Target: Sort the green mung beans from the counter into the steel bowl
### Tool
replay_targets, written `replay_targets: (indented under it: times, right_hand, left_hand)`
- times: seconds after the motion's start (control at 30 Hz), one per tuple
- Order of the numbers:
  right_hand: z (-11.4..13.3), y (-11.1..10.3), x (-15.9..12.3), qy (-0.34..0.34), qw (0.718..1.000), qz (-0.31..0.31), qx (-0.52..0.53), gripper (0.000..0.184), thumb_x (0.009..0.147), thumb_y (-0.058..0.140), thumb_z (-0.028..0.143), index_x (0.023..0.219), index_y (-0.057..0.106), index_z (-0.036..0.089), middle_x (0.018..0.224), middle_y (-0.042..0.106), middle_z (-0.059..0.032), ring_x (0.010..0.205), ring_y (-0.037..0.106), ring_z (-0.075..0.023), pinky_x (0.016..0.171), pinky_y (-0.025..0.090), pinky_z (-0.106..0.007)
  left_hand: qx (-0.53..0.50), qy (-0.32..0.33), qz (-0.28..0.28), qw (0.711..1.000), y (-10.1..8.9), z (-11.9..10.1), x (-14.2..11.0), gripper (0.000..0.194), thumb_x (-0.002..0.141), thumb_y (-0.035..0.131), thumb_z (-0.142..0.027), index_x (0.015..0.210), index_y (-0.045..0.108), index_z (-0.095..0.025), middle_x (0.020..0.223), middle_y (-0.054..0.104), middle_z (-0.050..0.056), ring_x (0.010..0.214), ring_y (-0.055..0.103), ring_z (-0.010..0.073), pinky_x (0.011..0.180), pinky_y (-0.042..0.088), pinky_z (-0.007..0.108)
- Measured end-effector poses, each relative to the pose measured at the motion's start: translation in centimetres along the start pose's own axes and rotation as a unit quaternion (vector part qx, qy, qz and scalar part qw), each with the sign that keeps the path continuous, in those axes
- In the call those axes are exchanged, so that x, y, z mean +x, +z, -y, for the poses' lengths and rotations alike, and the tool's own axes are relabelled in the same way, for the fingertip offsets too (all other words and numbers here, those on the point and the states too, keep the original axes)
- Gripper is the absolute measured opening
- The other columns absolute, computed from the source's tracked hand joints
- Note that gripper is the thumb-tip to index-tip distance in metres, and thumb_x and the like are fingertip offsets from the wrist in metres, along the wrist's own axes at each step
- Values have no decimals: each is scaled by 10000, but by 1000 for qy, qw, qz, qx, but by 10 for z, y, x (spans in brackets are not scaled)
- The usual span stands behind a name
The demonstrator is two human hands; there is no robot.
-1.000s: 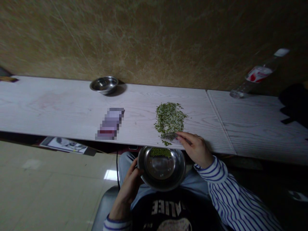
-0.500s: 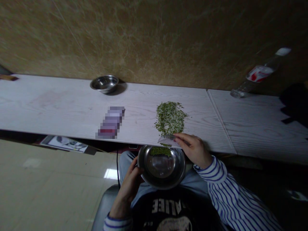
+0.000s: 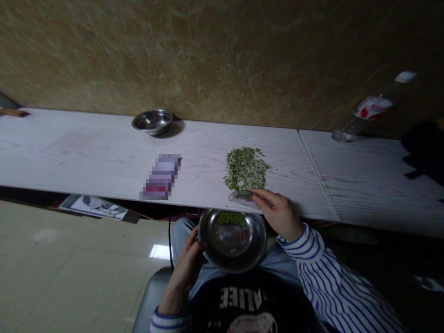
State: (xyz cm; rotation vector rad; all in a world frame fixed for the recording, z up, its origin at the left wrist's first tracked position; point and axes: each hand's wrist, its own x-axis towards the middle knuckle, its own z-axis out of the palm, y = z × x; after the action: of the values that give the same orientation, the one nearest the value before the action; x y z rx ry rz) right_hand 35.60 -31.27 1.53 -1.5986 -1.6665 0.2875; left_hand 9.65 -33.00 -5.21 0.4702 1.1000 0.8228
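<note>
A steel bowl (image 3: 231, 243) rests on my lap under the table's front edge, with a heap of small green beans (image 3: 231, 218) at its far side. My left hand (image 3: 190, 259) grips its left rim. Between the thumb and fingers of my right hand (image 3: 277, 210) is a thin, see-through curved plastic piece (image 3: 241, 198), held low over the table by its right end. Just beyond that piece, more small green mung beans (image 3: 245, 167) lie spread in a loose patch on the white tabletop.
On the pale wooden table (image 3: 204, 185) are a small steel bowl (image 3: 152, 122) by the wall, a pixelated flat phone-like object (image 3: 161, 176), a plastic bottle (image 3: 373, 108) at right and a dark object (image 3: 425, 152) beyond it. A seam crosses the tabletop at right.
My right hand has moved the plastic piece slightly away from the table edge, up against the bean patch. Beans seen at the edge are gone from there. My left hand stays on the bowl.
</note>
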Motion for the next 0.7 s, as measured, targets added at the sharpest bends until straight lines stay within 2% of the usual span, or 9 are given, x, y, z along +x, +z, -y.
replay_targets:
  times: [0.1,0.27,0.5,0.7]
  right_hand:
    - [2,6,2,-5,1000,9,1,263,933,573,221,1092,782,235,1013,817,-62,874,780,-214,822,632,-344]
    - [8,7,2,-14,999,30,-6,264,924,584,201,1083,787,256,993,820,-49,855,780,-205,812,631,-333]
    - [9,2,-4,-22,998,50,10,235,924,604,217,1059,790,264,956,823,-36,826,778,-199,805,627,-324]
    - [-12,-8,-19,41,996,-9,73,255,930,599,300,1096,774,219,1006,815,-80,857,782,-216,804,635,-342]
  left_hand:
    - [2,7,-10,1000,-2,3,-1,693,637,710,-247,1322,608,-233,888,696,16,695,595,194,626,453,292]
    - [-1,22,-2,1000,-6,6,0,685,639,711,-253,1318,620,-238,945,720,43,799,633,246,638,475,305]
    - [0,29,-4,1000,-7,5,-1,683,654,706,-249,1330,606,-250,926,708,29,791,625,225,655,490,304]
    - [22,9,14,1000,-5,7,-6,614,676,690,-216,1285,610,-224,876,698,15,751,611,198,631,480,281]
